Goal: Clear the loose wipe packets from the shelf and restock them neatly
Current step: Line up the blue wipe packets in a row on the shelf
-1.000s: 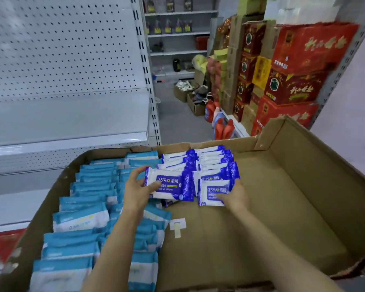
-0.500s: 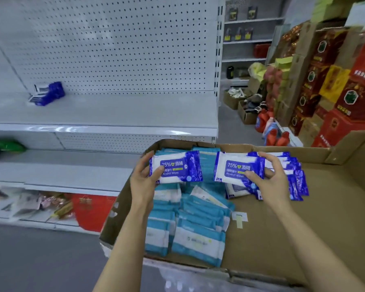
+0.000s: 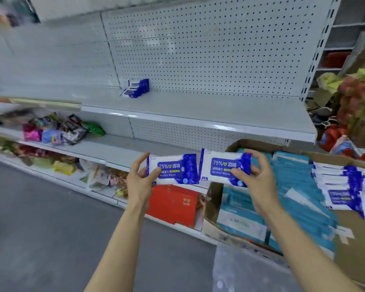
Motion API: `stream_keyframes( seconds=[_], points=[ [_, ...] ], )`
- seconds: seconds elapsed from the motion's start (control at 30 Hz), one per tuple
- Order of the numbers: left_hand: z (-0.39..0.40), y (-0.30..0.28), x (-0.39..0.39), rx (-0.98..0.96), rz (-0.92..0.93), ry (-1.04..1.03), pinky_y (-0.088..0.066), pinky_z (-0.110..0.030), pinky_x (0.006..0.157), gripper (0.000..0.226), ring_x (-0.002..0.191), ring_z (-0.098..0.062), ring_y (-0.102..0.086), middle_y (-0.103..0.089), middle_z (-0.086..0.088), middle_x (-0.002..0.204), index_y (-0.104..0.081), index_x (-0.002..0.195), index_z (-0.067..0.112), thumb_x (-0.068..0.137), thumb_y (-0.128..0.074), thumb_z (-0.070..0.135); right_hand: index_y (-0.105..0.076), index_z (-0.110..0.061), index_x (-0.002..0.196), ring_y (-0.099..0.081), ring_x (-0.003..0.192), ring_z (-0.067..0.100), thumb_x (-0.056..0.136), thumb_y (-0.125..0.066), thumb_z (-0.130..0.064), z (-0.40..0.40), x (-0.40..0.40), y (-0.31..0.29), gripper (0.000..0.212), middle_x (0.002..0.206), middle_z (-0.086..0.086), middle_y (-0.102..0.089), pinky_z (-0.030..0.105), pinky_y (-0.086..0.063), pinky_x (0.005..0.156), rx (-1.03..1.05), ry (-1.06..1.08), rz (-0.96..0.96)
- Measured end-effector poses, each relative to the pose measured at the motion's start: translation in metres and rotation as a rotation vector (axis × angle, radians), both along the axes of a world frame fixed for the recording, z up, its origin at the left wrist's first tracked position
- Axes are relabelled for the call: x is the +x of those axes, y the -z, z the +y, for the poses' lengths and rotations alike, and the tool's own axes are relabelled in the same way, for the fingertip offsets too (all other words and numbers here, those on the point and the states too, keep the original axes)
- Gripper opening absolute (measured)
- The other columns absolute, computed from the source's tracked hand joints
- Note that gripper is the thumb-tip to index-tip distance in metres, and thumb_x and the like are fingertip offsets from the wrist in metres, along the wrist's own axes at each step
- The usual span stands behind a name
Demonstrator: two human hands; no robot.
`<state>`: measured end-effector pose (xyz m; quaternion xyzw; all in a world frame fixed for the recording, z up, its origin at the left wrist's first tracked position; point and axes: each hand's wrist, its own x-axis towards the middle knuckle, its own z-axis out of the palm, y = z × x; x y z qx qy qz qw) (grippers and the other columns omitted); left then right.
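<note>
While both arms reach forward over the aisle, each hand holds one blue-and-white alcohol wipe packet upright, label toward the camera. The left hand (image 3: 140, 182) pinches the left packet (image 3: 174, 169) at its left end, thumb on the front face and fingers (image 3: 140, 162) curled behind. The right hand (image 3: 259, 178) grips the right packet (image 3: 224, 168) at its right end, thumb pressed on the lower front and fingers (image 3: 254, 153) hooked over the top edge. The two packets sit side by side, nearly touching at their inner edges.

Beyond the fingers and higher up, a small cluster of shelf packets (image 3: 136, 89) of the same blue kind rests at the back of the grey shelf (image 3: 198, 114), against the pegboard panel (image 3: 209, 49). To the right of the right hand, a cardboard box (image 3: 350, 260) holds rows of teal packets (image 3: 293, 186) and, farther right, a row of boxed blue packets (image 3: 346, 186). Below the left hand, a red carton (image 3: 173, 204) stands on the bottom shelf, and mixed snack bags (image 3: 57, 129) lie farther left on the lower shelf.
</note>
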<state>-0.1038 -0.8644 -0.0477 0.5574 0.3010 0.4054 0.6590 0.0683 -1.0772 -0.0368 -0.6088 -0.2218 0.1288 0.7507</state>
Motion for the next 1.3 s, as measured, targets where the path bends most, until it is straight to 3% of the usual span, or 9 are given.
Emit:
stream_keyframes(
  seconds=[0.17, 0.33, 0.47, 0.73, 0.97, 1.1, 1.3],
  points=[
    [0.046, -0.010, -0.045, 0.011, -0.024, -0.062, -0.061, -0.035, 0.059, 0.048, 0.081, -0.022, -0.074, -0.076, -0.005, 0.091, -0.055, 0.128, 0.024, 0.088, -0.067, -0.001, -0.055, -0.031, 0.118, -0.069, 0.098, 0.019, 0.080, -0.074, -0.004, 0.075, -0.033, -0.009, 0.050, 0.112, 0.005, -0.067, 0.033, -0.060, 0.066, -0.003, -0.113, -0.014],
    [0.105, -0.014, -0.070, 0.013, -0.023, -0.128, -0.056, -0.026, 0.053, 0.046, 0.079, -0.017, -0.074, -0.076, 0.003, 0.091, -0.056, 0.125, 0.028, 0.089, -0.067, 0.001, -0.054, -0.029, 0.120, -0.070, 0.094, 0.016, 0.081, -0.073, -0.003, 0.152, -0.050, -0.013, 0.050, 0.108, 0.004, -0.068, 0.030, -0.059, 0.063, 0.004, -0.201, -0.018],
    [0.161, -0.014, -0.069, 0.024, -0.010, -0.182, -0.058, -0.027, 0.057, 0.046, 0.086, -0.021, -0.074, -0.075, -0.008, 0.098, -0.055, 0.128, 0.027, 0.089, -0.068, 0.005, -0.054, -0.028, 0.120, -0.070, 0.094, 0.015, 0.081, -0.074, -0.002, 0.222, -0.049, -0.011, 0.051, 0.108, 0.001, -0.068, 0.031, -0.059, 0.064, 0.007, -0.260, -0.026],
    [0.268, -0.029, -0.047, 0.019, -0.012, -0.225, -0.057, -0.028, 0.057, 0.045, 0.089, -0.024, -0.074, -0.074, -0.009, 0.101, -0.058, 0.123, 0.032, 0.087, -0.071, 0.007, -0.055, -0.028, 0.119, -0.071, 0.093, 0.016, 0.081, -0.075, -0.002, 0.340, -0.028, -0.024, 0.050, 0.108, 0.004, -0.070, 0.030, -0.059, 0.065, 0.039, -0.341, -0.027],
    [0.347, -0.034, -0.021, 0.018, -0.029, -0.196, -0.059, -0.030, 0.062, 0.045, 0.085, -0.024, -0.074, -0.075, -0.009, 0.100, -0.056, 0.124, 0.028, 0.088, -0.069, 0.003, -0.055, -0.026, 0.121, -0.072, 0.089, 0.017, 0.082, -0.073, -0.001, 0.418, -0.014, -0.030, 0.050, 0.102, 0.005, -0.072, 0.027, -0.057, 0.062, 0.039, -0.340, -0.014],
    [0.397, -0.037, -0.004, 0.045, -0.041, -0.129, -0.060, -0.038, 0.070, 0.044, 0.084, -0.024, -0.074, -0.076, -0.006, 0.093, -0.056, 0.122, 0.030, 0.089, -0.068, 0.004, -0.055, -0.025, 0.120, -0.072, 0.086, 0.017, 0.083, -0.071, 0.002, 0.460, -0.007, -0.031, 0.049, 0.098, 0.004, -0.073, 0.024, -0.056, 0.061, 0.050, -0.287, -0.021],
    [0.489, -0.046, 0.022, 0.062, -0.046, -0.003, -0.058, -0.027, 0.061, 0.045, 0.084, -0.025, -0.074, -0.076, -0.009, 0.096, -0.055, 0.124, 0.026, 0.088, -0.068, 0.003, -0.055, -0.030, 0.120, -0.072, 0.086, 0.016, 0.082, -0.073, -0.002, 0.533, 0.001, -0.040, 0.050, 0.099, 0.005, -0.073, 0.026, -0.057, 0.060, 0.054, -0.146, -0.034]
  ],
)
